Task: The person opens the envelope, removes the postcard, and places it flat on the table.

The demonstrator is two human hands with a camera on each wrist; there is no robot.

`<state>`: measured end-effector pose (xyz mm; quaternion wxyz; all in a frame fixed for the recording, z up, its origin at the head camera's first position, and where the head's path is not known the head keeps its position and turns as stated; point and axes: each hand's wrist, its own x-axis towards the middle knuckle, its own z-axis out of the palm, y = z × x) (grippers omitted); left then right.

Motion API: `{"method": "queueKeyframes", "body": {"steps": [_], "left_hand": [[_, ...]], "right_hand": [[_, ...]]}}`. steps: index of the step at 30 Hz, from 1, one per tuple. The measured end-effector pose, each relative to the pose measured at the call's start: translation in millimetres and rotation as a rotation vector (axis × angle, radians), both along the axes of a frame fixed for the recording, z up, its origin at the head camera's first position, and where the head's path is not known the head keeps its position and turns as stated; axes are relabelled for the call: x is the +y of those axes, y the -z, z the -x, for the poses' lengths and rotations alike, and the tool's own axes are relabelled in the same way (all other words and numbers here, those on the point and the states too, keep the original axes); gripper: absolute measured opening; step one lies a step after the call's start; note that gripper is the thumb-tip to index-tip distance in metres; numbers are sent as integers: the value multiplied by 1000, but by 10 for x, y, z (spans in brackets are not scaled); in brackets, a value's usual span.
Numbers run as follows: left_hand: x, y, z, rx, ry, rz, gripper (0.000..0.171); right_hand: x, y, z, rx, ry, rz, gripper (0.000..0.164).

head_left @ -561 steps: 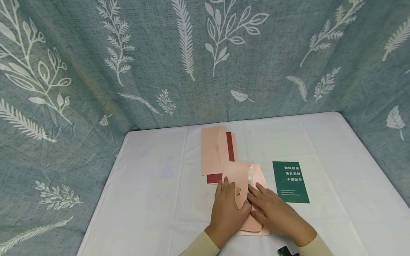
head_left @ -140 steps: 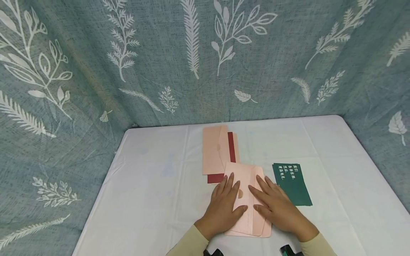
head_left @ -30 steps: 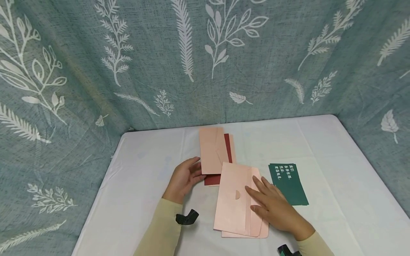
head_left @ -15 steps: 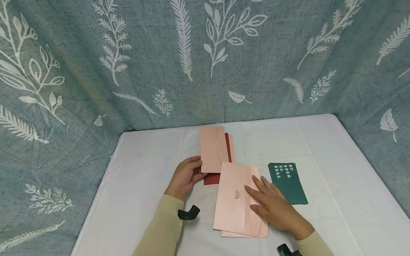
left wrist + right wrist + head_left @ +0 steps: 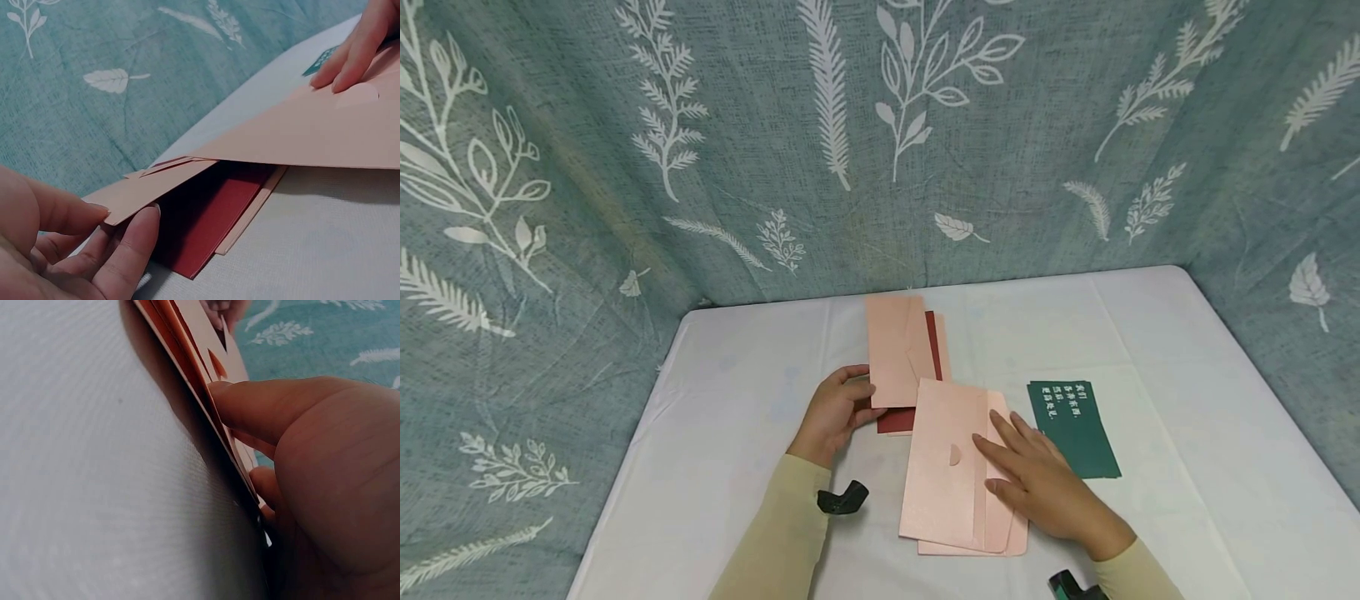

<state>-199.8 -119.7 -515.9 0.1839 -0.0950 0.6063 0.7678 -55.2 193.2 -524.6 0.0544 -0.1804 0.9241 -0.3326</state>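
Observation:
My left hand (image 5: 835,412) pinches the near left corner of a pale pink envelope (image 5: 889,350), the top one in the back pile. In the left wrist view that envelope's corner sits between thumb and fingertip (image 5: 94,212), raised above a dark red envelope (image 5: 215,215). Closer to me lies another pink envelope (image 5: 936,492), with a half-round notch and its flap side to the right; a second one shows beneath it. My right hand (image 5: 1048,492) rests on its right side, fingers spread and fairly straight. The front envelope overlaps the back pile's near right corner.
Green cards (image 5: 1084,442) with white writing lie stacked just right of my right hand. A white cloth (image 5: 737,433) covers the table, and a patterned blue-green curtain (image 5: 760,167) hangs behind and at both sides. Black wrist devices (image 5: 842,498) sit on both sleeves.
Both hands were on the front envelope earlier; the left has since moved to the back pile and taken the top envelope's corner. The green card's visible writing changed. The right hand stayed put lately.

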Motion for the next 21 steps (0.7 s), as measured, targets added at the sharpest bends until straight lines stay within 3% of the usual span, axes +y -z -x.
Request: {"method": "queueKeyframes", "body": {"steps": [13, 21], "left_hand": [[-33, 7, -19, 20, 28, 12, 48], [-85, 16, -33, 20, 2, 32, 48]], "right_hand": [[-10, 12, 5, -7, 1, 1, 61], [-10, 24, 8, -18, 4, -3, 61]]}}
